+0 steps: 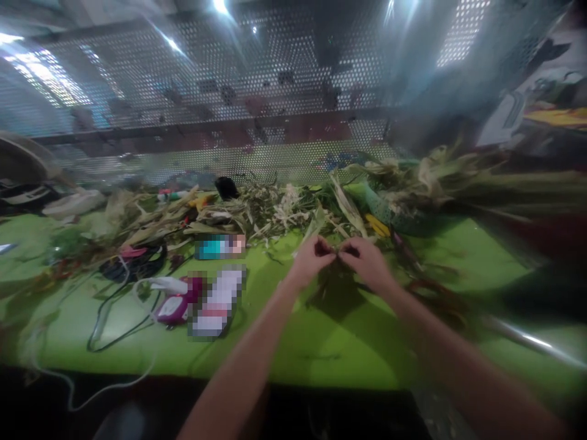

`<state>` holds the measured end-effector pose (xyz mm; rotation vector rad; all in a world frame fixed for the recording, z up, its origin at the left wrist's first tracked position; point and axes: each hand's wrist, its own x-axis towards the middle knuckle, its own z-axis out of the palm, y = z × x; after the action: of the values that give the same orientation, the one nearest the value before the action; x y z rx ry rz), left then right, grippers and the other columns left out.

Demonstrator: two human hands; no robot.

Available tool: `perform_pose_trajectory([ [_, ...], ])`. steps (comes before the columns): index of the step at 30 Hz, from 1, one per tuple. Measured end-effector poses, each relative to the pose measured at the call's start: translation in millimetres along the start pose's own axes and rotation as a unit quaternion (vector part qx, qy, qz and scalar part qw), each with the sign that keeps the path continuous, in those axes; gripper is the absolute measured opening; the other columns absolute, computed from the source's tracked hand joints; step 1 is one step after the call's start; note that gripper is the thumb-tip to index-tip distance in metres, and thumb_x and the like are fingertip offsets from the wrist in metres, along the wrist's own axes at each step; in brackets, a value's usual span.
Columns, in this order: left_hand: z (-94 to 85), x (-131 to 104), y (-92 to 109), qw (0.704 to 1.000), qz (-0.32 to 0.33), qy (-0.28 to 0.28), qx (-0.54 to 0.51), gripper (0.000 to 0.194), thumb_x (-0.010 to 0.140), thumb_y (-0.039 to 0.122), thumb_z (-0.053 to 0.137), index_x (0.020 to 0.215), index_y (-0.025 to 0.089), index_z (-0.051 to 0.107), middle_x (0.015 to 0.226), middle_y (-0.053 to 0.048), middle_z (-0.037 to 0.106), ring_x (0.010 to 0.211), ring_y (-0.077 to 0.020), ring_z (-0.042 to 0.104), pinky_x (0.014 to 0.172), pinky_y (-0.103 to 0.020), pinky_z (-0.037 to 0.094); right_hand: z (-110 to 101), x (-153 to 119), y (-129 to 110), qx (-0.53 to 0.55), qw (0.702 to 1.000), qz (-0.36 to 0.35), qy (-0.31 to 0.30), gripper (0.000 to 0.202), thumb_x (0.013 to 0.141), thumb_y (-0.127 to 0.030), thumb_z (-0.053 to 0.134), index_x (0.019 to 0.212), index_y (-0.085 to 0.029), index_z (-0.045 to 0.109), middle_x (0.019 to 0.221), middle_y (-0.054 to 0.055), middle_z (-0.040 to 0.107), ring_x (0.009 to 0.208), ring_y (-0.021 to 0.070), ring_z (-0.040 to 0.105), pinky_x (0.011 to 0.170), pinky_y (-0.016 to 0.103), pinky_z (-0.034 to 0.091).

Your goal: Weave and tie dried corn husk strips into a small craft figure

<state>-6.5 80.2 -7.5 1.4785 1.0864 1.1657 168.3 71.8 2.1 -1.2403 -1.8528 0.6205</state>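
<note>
My left hand (pixel 313 261) and my right hand (pixel 365 261) meet fingertip to fingertip above the green tabletop (pixel 339 360). Both are closed in a pinch, and whatever lies between the fingers is too small and blurred to name. A pale green corn husk (pixel 315 221) rises just behind the left hand; I cannot tell whether that hand touches it. Close behind the right hand stands a long dried husk (pixel 349 205), with a yellow strip (pixel 378 225) beside it. Dark thin strands (pixel 316 296) show blurred below the hands.
Heaped dried husks (pixel 284 208) run along the back, by a perforated metal screen (pixel 229 122). At right stands a green basket (pixel 380 198) of husks. Left are a magenta device (pixel 177 307) with a white cord, a pixelated phone-like object (pixel 219 302) and a dark cable (pixel 98 327).
</note>
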Motion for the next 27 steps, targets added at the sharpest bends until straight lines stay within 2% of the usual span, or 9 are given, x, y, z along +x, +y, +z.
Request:
perform_pose_trajectory([
  [3, 1.9, -1.4, 2.5, 0.997, 0.044, 0.001, 0.059, 0.015, 0.068, 0.011, 0.066, 0.082, 0.015, 0.060, 0.077, 0.000, 0.062, 0.075, -0.0126, 0.057, 0.073, -0.026, 0.045, 0.6, -0.1, -0.4, -0.006, 1.000, -0.006, 0.003, 0.005, 0.078, -0.022, 0.059, 0.075, -0.019, 0.062, 0.075, 0.001, 0.061, 0.072, 0.0170, 0.055, 0.067, 0.028, 0.038],
  [5, 3.3, -1.9, 3.0, 0.994, 0.060, 0.004, 0.093, 0.019, 0.069, 0.009, 0.062, 0.087, 0.015, 0.066, 0.081, -0.002, 0.066, 0.078, -0.0137, 0.060, 0.076, -0.027, 0.047, 0.7, -0.4, -0.4, -0.011, 1.000, -0.018, 0.005, 0.005, 0.078, -0.020, 0.059, 0.076, -0.019, 0.062, 0.077, 0.002, 0.061, 0.074, 0.0172, 0.056, 0.068, 0.028, 0.038],
  [12, 2.6, -1.7, 1.9, 0.987, 0.041, 0.006, 0.156, 0.023, 0.072, 0.008, 0.059, 0.089, 0.015, 0.072, 0.088, -0.006, 0.073, 0.083, -0.0168, 0.065, 0.082, -0.031, 0.051, -1.4, -1.9, 0.2, -0.043, 0.997, -0.062, 0.007, 0.005, 0.082, -0.020, 0.059, 0.079, -0.019, 0.063, 0.082, 0.003, 0.062, 0.075, 0.0169, 0.056, 0.069, 0.027, 0.040],
  [17, 0.9, 1.2, -2.0, 0.989, 0.030, -0.006, 0.147, 0.015, 0.076, 0.013, 0.060, 0.088, 0.015, 0.069, 0.087, -0.005, 0.070, 0.083, -0.0162, 0.062, 0.082, -0.030, 0.049, -3.7, -1.2, -0.9, -0.052, 0.996, -0.071, 0.012, 0.005, 0.084, -0.020, 0.059, 0.082, -0.019, 0.064, 0.083, 0.003, 0.063, 0.078, 0.0180, 0.058, 0.071, 0.028, 0.041],
  [21, -1.2, 3.0, -3.7, 0.994, -0.010, -0.025, 0.103, 0.010, 0.080, 0.022, 0.062, 0.086, 0.015, 0.066, 0.082, -0.004, 0.066, 0.078, -0.0147, 0.057, 0.076, -0.028, 0.046, -4.2, -0.4, -1.0, -0.043, 0.996, -0.073, 0.018, 0.005, 0.083, -0.021, 0.060, 0.081, -0.019, 0.065, 0.082, 0.003, 0.063, 0.076, 0.0178, 0.057, 0.070, 0.029, 0.042],
  [27, -6.8, 3.6, -5.5, 0.996, -0.052, -0.071, 0.023, 0.014, 0.079, 0.023, 0.064, 0.089, 0.014, 0.066, 0.082, -0.003, 0.065, 0.077, -0.0138, 0.056, 0.078, -0.029, 0.044, -3.0, 0.5, 3.4, 0.002, 0.999, -0.033, 0.006, 0.008, 0.082, -0.026, 0.062, 0.082, -0.019, 0.066, 0.078, 0.002, 0.064, 0.073, 0.0170, 0.057, 0.068, 0.028, 0.042],
])
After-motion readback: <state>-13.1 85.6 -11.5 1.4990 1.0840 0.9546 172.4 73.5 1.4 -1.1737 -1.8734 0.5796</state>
